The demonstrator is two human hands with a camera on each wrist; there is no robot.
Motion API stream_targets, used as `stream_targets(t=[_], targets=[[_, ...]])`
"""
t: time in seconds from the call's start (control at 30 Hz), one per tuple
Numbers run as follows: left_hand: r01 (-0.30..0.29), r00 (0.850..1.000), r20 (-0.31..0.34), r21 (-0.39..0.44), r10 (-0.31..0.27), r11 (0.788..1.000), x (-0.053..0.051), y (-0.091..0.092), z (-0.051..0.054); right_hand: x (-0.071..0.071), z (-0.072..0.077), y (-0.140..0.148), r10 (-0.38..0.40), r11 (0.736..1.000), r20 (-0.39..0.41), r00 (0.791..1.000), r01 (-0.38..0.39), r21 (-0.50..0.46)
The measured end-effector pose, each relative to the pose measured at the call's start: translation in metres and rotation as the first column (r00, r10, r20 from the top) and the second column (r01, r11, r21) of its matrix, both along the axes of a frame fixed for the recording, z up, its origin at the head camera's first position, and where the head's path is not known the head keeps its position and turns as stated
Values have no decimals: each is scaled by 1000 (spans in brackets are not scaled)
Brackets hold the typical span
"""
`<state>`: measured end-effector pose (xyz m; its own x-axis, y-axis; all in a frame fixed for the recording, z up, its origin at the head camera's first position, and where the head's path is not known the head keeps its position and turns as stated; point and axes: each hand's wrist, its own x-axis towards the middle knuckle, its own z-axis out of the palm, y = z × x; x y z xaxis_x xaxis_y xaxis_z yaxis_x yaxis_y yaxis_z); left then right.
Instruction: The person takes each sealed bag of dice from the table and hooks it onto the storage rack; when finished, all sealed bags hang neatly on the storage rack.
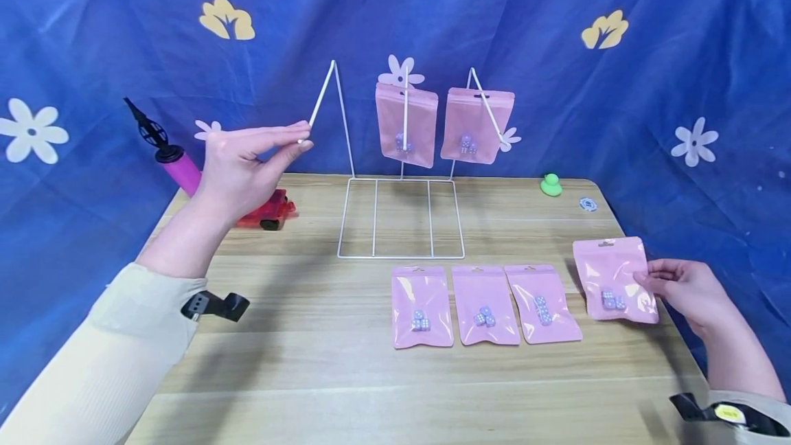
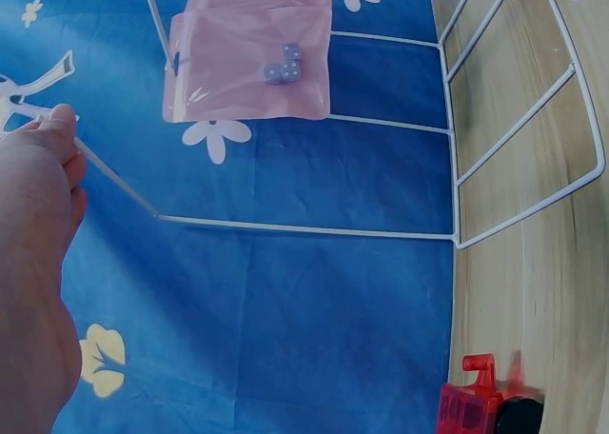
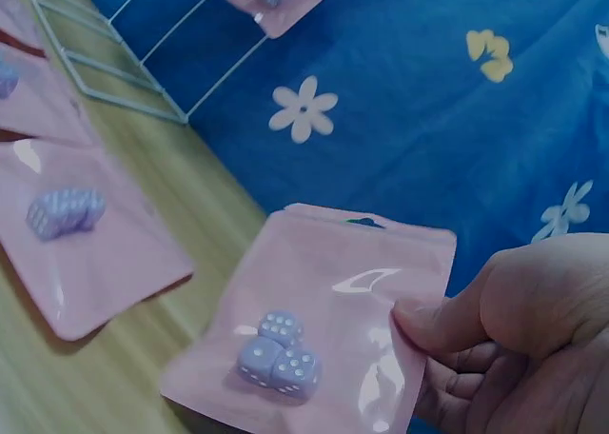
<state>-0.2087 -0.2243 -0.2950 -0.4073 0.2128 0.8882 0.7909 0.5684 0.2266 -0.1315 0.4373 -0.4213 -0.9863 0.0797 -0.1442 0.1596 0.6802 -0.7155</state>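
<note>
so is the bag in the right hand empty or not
Not empty: the pink bag pinched by the right hand holds lilac dice, which show through its front in the right wrist view.

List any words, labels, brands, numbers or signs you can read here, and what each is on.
Nothing is legible as words, brands or printed numbers.
Chip: marking too small to read.
Yellow label on the right wrist strap: too small and blurred.
Dice in the held pink bag: pips only.
</note>
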Motion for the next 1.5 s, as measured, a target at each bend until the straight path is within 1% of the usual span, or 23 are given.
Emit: stream_targets(t=[0.13,0.3,0.37,0.43,0.47,0.53,0.57,0.63,0.67,0.73,0.77,0.8,0.87,0.93,1.0,1.13,1.27,1.37,1.43,1.5], targets=[[-16,1000,-21,-9,16,1000,1,0,-1,-2,11,-7,-3,994,-85,996,-6,-112],[-41,999,9,-5,41,999,-1,-2,3,-4,29,-18,-29,973,-131,991,-2,-232],[-48,999,17,-6,48,999,-1,-2,3,-5,36,-23,-42,956,-152,987,-5,-294],[-37,999,13,-7,37,999,0,-2,3,-5,44,-30,-55,924,-184,981,-20,-383],[-33,999,7,-11,33,999,1,-2,2,-5,47,-35,-62,900,-201,978,-32,-434],[-39,999,3,-20,39,999,3,-1,1,-6,53,-43,-72,837,-238,969,-71,-543],[-44,999,2,-26,44,999,4,0,0,-6,55,-48,-76,808,-256,964,-91,-582],[-49,999,-1,-37,49,998,6,0,-1,-8,61,-59,-82,761,-296,952,-132,-636],[-50,999,-3,-39,50,998,6,0,-1,-8,64,-64,-88,741,-314,945,-148,-655],[-58,998,7,-32,58,998,5,0,1,-9,70,-75,-97,712,-344,934,-176,-680],[-54,998,7,-28,55,998,4,0,2,-10,72,-81,-101,700,-362,927,-192,-688],[-52,999,9,-24,53,998,3,-1,3,-10,75,-87,-104,682,-377,920,-209,-700],[-57,998,18,-21,57,998,1,-2,4,-11,80,-99,-109,660,-403,909,-238,-713],[-59,998,26,-25,60,998,0,-3,5,-12,84,-111,-95,637,-428,899,-276,-720],[-54,998,29,-29,55,998,-1,-4,5,-13,88,-123,-84,627,-447,891,-301,-718],[-45,999,29,-35,46,998,-1,-5,6,-14,97,-144,-59,638,-471,880,-329,-696],[-31,1000,0,-66,31,997,-1,-6,9,-16,104,-163,-30,648,-481,876,-350,-677],[-23,999,-28,-95,20,995,0,-7,11,-18,108,-176,-12,644,-490,872,-369,-671],[-27,999,-25,-91,25,996,2,-6,12,-20,110,-185,-5,633,-500,866,-385,-672],[-42,999,-11,-87,41,995,5,-6,13,-21,112,-194,3,621,-509,861,-400,-674]])
